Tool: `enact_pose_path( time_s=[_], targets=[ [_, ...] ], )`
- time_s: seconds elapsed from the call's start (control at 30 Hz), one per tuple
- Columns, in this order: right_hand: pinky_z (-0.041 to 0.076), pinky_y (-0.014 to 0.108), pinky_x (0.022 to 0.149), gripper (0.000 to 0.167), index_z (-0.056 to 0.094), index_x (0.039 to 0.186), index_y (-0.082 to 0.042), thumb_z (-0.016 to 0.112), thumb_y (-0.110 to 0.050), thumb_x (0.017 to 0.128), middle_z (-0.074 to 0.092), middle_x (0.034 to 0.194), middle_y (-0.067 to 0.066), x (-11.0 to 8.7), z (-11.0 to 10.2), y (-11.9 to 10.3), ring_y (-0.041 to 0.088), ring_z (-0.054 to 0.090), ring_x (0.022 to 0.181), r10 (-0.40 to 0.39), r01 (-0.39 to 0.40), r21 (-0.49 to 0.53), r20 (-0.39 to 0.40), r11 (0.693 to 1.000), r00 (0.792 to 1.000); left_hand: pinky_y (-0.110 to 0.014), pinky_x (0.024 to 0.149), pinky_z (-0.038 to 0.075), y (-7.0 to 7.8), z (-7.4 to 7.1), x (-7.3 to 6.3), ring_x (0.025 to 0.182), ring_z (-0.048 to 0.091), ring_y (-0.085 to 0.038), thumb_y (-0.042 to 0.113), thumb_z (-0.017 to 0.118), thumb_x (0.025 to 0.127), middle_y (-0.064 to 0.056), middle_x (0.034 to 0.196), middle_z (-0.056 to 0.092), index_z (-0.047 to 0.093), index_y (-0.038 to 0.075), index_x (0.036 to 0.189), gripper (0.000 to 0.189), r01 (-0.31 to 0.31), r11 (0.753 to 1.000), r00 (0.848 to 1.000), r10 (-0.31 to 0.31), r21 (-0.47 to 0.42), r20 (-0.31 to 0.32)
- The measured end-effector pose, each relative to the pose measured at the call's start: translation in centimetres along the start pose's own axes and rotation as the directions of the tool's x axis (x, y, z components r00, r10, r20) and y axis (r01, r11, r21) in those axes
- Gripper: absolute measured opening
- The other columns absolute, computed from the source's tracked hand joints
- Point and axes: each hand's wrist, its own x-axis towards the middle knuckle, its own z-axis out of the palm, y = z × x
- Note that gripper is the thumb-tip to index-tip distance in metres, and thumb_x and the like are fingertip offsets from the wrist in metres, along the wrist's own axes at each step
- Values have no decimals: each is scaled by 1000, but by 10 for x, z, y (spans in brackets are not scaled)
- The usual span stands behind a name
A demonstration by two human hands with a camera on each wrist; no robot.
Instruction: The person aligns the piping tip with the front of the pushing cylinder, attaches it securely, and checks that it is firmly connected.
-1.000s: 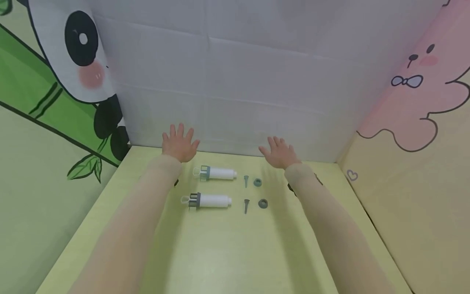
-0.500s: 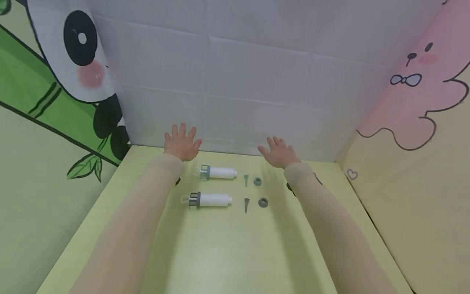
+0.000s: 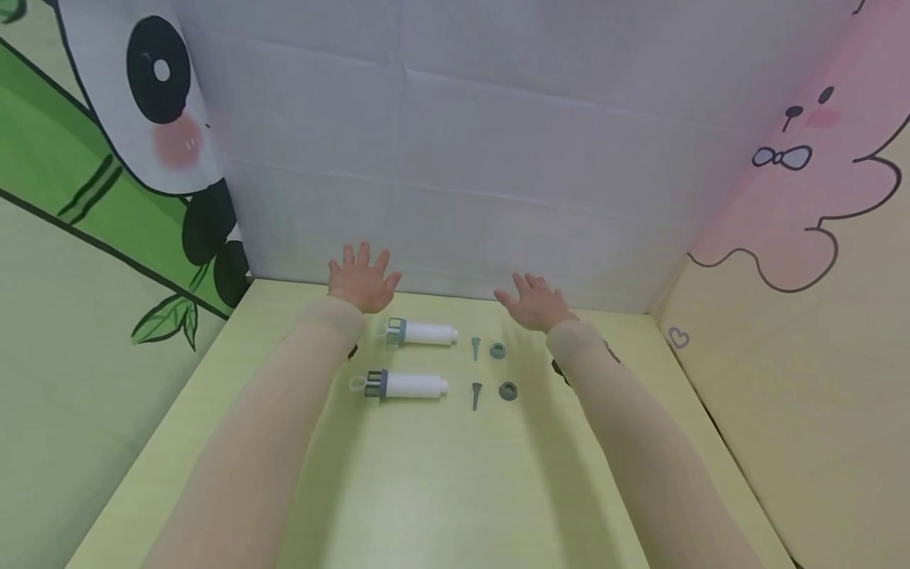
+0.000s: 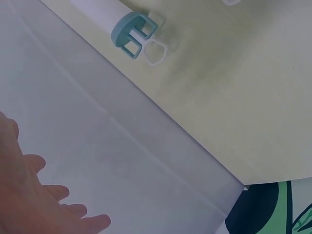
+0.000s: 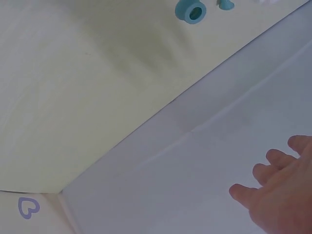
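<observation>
Two pins (image 3: 475,395) and two rings (image 3: 502,393) lie right of two syringes (image 3: 428,334), toward the far edge of the table (image 3: 426,498); left hand (image 3: 361,286) and right hand (image 3: 537,307), spread and empty, hover beyond the syringes.

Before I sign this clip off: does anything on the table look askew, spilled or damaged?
Nothing stands out. The teal-collared syringe, teal peg and teal ring form one tidy row, the gray-collared syringe, gray peg and gray ring another; no spill or damage shows.
</observation>
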Motion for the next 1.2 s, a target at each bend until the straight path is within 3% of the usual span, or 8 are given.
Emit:
enact_pose_path(
  time_s=[0.3, 0.7, 0.93, 1.07, 1.2],
  targets=[
    [12, 58, 107, 86, 19, 153, -9, 22, -70, 92, 22, 154, 15, -2, 21, 7, 34, 18, 140, -2, 3, -25, 31, 1000, 1000, -65, 103, 13, 17, 16, 0, 138, 2, -48, 49, 22, 102, -24, 155, 4, 15, 14, 154, 63, -60, 998, 997, 60, -9, 43],
    [33, 49, 101, 67, 41, 141, -2, 36, -54, 98, 38, 141, 21, -12, 64, 15, 35, 39, 127, -77, 75, 21, 64, 997, 995, -63, 102, 19, 45, 67, 10, 137, 14, -47, 49, 28, 101, -20, 153, 19, 28, 22, 152, 57, -161, 985, 983, 166, -58, 77],
    [39, 44, 96, 46, 53, 130, -4, 48, -38, 99, 50, 126, 16, -20, 87, 20, 30, 48, 115, -104, 102, 27, 115, 994, 988, -54, 94, 37, 68, 92, 4, 120, 41, -38, 40, 45, 99, -18, 133, 48, 49, 14, 140, 48, -303, 953, 951, 301, 10, 74],
    [42, 42, 92, 44, 55, 127, -5, 55, -36, 96, 52, 120, 13, -25, 99, 21, 26, 52, 107, -101, 99, 19, 142, 995, 985, -49, 83, 45, 84, 102, 0, 102, 54, -31, 33, 54, 95, -11, 110, 60, 64, 10, 119, 34, -385, 922, 922, 383, 36, 62],
    [43, 41, 90, 44, 58, 125, -6, 57, -38, 95, 54, 116, 11, -32, 108, 25, 23, 52, 102, -99, 97, 21, 156, 995, 983, -44, 75, 49, 101, 114, 1, 85, 61, -24, 31, 61, 93, -4, 88, 64, 68, 11, 97, 21, -421, 906, 906, 417, 53, 72]
  ],
)
